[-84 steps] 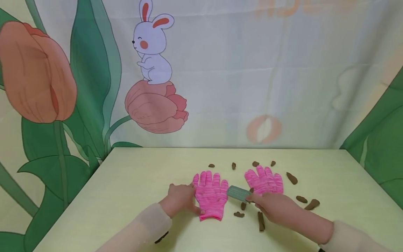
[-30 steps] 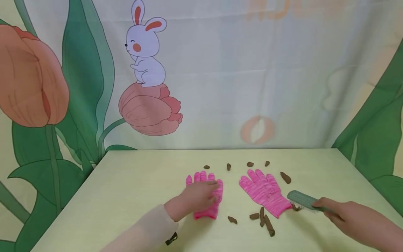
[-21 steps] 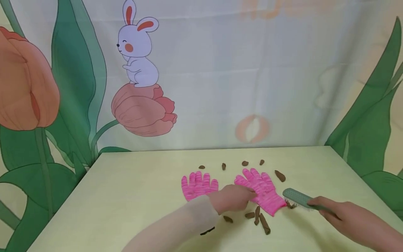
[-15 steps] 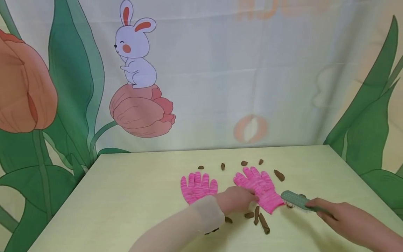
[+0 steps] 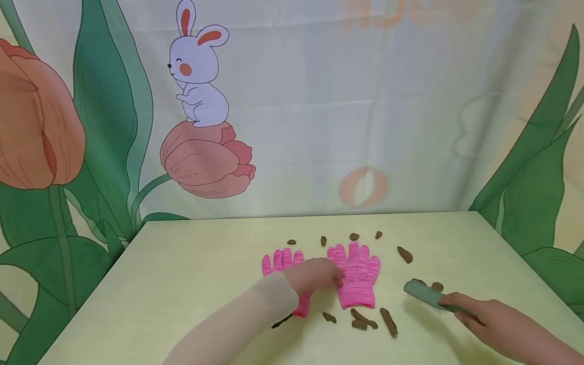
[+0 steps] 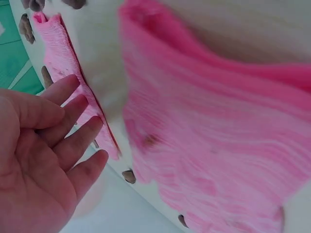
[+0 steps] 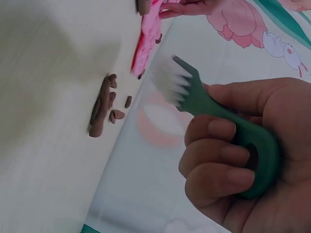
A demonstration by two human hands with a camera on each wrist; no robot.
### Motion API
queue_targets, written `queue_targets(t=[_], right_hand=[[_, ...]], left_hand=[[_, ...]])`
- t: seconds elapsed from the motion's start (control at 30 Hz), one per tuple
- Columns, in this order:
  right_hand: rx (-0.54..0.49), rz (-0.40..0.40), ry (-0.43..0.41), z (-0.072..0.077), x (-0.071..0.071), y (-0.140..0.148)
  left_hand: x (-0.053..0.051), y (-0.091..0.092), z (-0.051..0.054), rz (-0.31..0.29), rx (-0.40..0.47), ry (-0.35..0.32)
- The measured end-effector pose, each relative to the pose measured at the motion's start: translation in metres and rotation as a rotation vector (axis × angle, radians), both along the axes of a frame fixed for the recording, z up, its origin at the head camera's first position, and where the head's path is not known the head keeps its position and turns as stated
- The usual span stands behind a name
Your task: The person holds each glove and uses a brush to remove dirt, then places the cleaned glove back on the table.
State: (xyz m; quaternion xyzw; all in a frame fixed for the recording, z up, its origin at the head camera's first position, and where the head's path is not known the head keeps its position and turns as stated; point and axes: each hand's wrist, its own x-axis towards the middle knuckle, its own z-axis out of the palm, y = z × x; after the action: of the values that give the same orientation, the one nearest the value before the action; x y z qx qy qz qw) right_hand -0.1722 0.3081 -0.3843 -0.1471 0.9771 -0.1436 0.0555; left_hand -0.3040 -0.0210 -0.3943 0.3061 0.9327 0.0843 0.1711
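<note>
Two pink knitted gloves lie flat on the table. The right glove [image 5: 359, 276] shows nearly whole, fingers pointing away from me; the left glove [image 5: 283, 259] is partly covered by my left hand [image 5: 315, 275] and sleeve. That hand's fingertips are at the right glove's left edge. In the left wrist view its fingers [image 6: 73, 145] are loosely bent, with no object enclosed, and the left glove [image 6: 214, 126] looms large beside them. My right hand [image 5: 495, 317] grips a green brush [image 5: 422, 293] by its handle, above the table; white bristles [image 7: 169, 80] show in the right wrist view.
Brown lumps are scattered around the gloves: several small ones behind, a longer lump [image 5: 404, 254] at right, a stick-like lump [image 5: 389, 322] and a small pile [image 5: 362, 320] in front. A printed cloth [image 5: 296, 126] hangs behind the table's back edge.
The right glove has turned upright and shifted left, away from the brush. My left hand has drawn back leftward with it. Some brown pieces in front moved. The brush stays on the right.
</note>
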Motion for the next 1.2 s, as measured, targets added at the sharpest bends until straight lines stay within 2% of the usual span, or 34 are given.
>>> queue_targets(t=[0.17,0.27,0.33,0.4,0.5,0.63,0.77,0.93,1.07,1.2], right_hand=[[-0.053,-0.017,-0.003,-0.012,-0.007,-0.006],[-0.135,-0.023,-0.039,-0.022,-0.012,-0.012],[-0.209,-0.032,-0.077,-0.028,-0.016,-0.017],[-0.273,-0.052,-0.116,-0.034,-0.019,-0.022],[-0.347,-0.105,-0.179,-0.040,-0.025,-0.033],[-0.405,-0.149,-0.207,-0.044,-0.033,-0.050],[-0.371,-0.131,-0.138,-0.044,-0.044,-0.063],[-0.317,-0.151,-0.104,-0.047,-0.056,-0.074],[-0.300,-0.188,-0.132,-0.052,-0.061,-0.078],[-0.271,-0.200,-0.136,-0.053,-0.064,-0.080]], left_hand=[[0.002,-0.010,-0.002,0.018,0.032,-0.024],[0.004,-0.013,-0.002,0.034,0.031,-0.035],[0.006,-0.014,-0.001,0.017,0.020,-0.022],[0.008,-0.017,0.003,0.005,0.049,-0.013],[0.013,-0.026,0.017,-0.007,0.176,-0.004],[0.030,-0.049,0.040,-0.018,0.362,0.007],[0.056,-0.083,0.050,-0.027,0.397,0.054],[0.078,-0.134,0.045,0.011,0.407,0.132],[0.088,-0.168,0.035,0.079,0.404,0.143],[0.095,-0.192,0.026,0.144,0.380,0.141]])
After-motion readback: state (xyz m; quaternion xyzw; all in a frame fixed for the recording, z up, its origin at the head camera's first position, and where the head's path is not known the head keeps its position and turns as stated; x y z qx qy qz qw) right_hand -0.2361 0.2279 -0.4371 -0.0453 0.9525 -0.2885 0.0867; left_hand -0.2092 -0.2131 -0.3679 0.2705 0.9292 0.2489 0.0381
